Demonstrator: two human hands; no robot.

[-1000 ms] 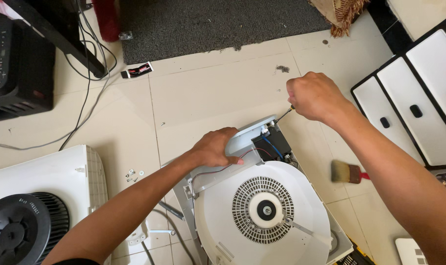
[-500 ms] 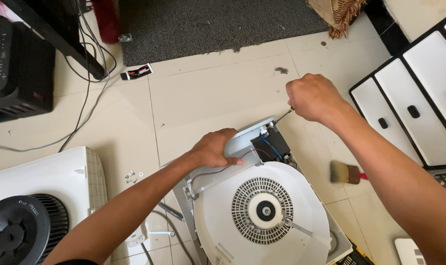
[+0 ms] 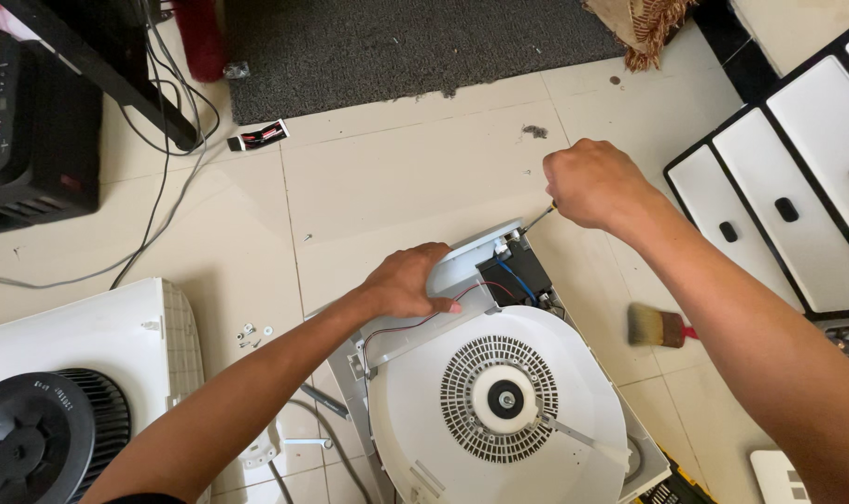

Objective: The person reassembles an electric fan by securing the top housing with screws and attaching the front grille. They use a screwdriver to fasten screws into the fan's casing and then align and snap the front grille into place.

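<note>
A white fan housing [image 3: 415, 420] with a round slotted grille [image 3: 499, 399] lies on the tiled floor. My left hand [image 3: 407, 280] presses down on the housing's upper edge, beside red and black wires [image 3: 462, 297]. My right hand [image 3: 592, 185] is closed around a screwdriver [image 3: 539, 219]; only the thin shaft shows, its tip at the housing's top corner by a black box [image 3: 519, 273] with a blue wire.
Loose screws [image 3: 252, 331] lie left of the housing. A white cover with a black blower wheel [image 3: 32, 439] sits at lower left. A paintbrush [image 3: 662, 327] lies at right, below white drawers [image 3: 798, 196]. Cables [image 3: 163, 140], a black unit [image 3: 32, 121] and a grey mat [image 3: 396, 42] are further off.
</note>
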